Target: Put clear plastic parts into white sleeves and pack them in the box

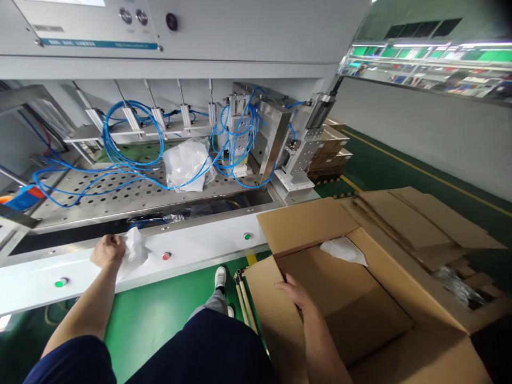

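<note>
My left hand [108,250] is closed on a crumpled white plastic bag [136,248], just above the machine's white front panel [208,245]. The bag hangs out to the right of my fist. Over the near left edge of an open cardboard box [424,282] lies my right hand [298,295], its fingers stretched out and holding nothing I can see. Some of its fingertips are hard to make out against the box wall. Inside the box, a small white bag or sheet [344,250] rests against the far side.
Coiled blue air hoses [134,133] and a clear plastic bag with white contents [189,162] lie on the perforated metal plate [108,184]. Green and red buttons stud the front panel. Flattened cardboard [420,218] is stacked behind the box. A tubular frame [244,298] stands beside it.
</note>
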Motion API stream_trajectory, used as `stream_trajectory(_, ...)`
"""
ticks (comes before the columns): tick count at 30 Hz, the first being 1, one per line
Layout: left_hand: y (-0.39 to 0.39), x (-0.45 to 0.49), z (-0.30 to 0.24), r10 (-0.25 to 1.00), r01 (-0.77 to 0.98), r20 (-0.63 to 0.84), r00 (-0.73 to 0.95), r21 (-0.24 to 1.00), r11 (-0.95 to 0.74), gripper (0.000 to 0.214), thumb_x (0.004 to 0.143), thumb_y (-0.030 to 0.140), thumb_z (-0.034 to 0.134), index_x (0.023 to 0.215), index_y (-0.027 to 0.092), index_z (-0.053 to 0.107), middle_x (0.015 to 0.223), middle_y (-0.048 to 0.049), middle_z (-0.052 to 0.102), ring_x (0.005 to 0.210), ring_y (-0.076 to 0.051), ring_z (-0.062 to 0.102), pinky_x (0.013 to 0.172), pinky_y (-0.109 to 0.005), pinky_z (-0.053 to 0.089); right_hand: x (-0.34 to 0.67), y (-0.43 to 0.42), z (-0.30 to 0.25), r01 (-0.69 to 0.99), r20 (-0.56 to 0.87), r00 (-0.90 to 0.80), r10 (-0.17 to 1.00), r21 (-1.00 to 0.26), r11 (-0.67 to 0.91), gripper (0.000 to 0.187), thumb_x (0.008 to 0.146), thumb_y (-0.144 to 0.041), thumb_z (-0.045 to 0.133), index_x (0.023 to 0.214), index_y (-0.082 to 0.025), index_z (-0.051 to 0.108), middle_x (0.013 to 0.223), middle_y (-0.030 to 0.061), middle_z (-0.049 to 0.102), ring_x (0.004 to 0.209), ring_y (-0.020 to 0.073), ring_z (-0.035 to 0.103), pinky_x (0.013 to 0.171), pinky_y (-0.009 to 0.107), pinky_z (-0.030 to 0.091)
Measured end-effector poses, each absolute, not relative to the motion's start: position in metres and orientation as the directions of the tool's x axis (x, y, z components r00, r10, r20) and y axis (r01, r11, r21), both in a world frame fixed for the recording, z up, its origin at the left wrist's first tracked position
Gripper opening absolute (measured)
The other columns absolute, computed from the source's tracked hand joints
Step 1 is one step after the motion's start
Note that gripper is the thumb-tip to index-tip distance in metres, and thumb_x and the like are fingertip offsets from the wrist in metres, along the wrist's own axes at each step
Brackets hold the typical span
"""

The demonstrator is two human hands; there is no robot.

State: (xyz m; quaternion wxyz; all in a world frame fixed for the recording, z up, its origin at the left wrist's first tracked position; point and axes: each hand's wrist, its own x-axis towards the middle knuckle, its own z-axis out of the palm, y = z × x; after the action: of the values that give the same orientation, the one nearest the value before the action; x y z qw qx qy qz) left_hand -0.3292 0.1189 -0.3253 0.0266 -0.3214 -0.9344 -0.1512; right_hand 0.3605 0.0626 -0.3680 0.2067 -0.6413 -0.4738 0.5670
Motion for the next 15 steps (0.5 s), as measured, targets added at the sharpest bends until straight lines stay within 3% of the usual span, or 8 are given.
stream_trajectory(15, 0.1174, -0.3306, -0.3237, 0.615, 0.629, 0.135, -0.777, 0.213, 0.747, 0.032, 0.096, 0.047, 0.040, 0.092, 0.023, 0.062, 0.105, -0.0143, 0.073, 0.097, -0.036, 0.069, 0.079, -0.043, 0.053, 0.3618, 0.0638, -0.3713, 0.396, -0.548, -0.098, 0.831, -0.787, -0.473, 0.066, 0.068, -0.051, 0.064, 0.126, -0.020, 0.069, 0.123, 0.0088, 0.078, 0.117, 0.0343, 0.068, 0.100, 0.041, 0.052)
